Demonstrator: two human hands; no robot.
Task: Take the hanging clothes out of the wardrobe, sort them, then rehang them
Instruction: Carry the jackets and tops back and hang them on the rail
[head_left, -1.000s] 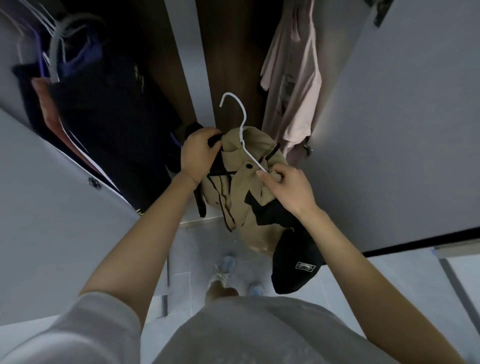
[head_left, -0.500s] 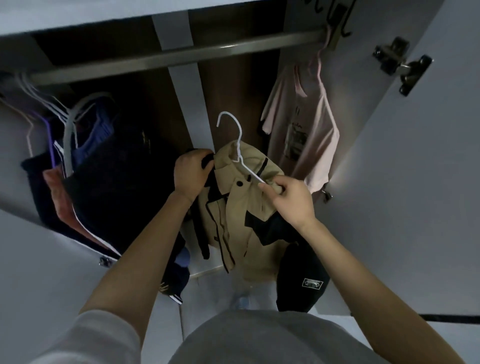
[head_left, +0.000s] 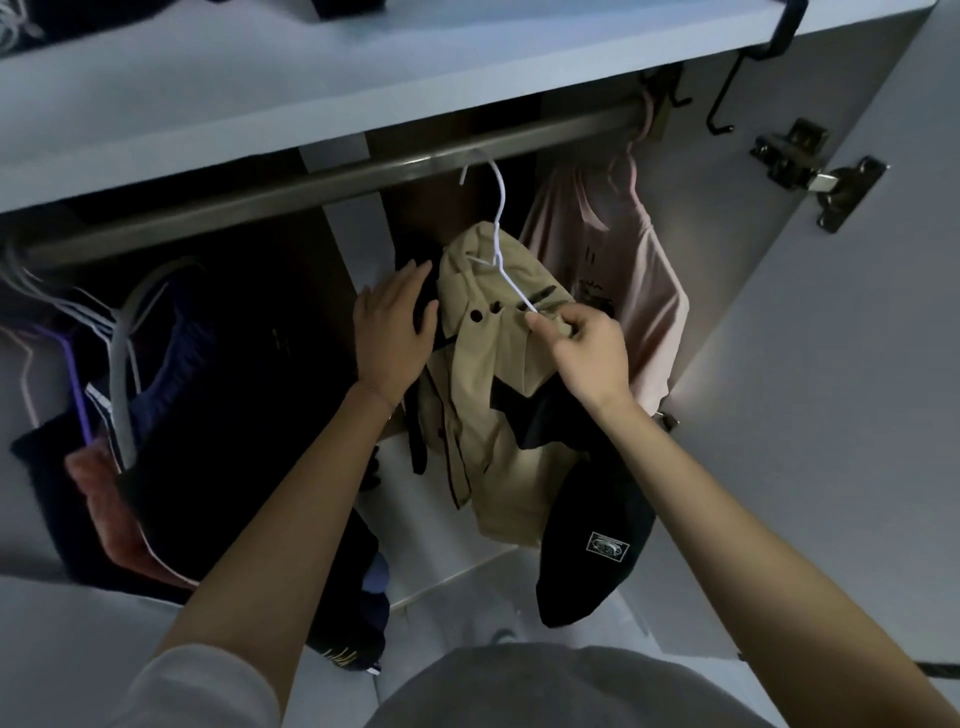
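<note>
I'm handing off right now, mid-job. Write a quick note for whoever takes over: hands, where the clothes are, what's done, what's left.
Left hand: open, fingers straight, laid against the left side of the beige shirt.
Right hand: pinches the arm end of the white hanger together with the shirt's shoulder.
The hanger's hook is up at the rod; I cannot tell if it is seated.
Done: pink T-shirt hangs at the rod's right end; dark clothes hang bunched at the left.
Left: confirm the hook is over the rod, let go, straighten the shirt.
</note>
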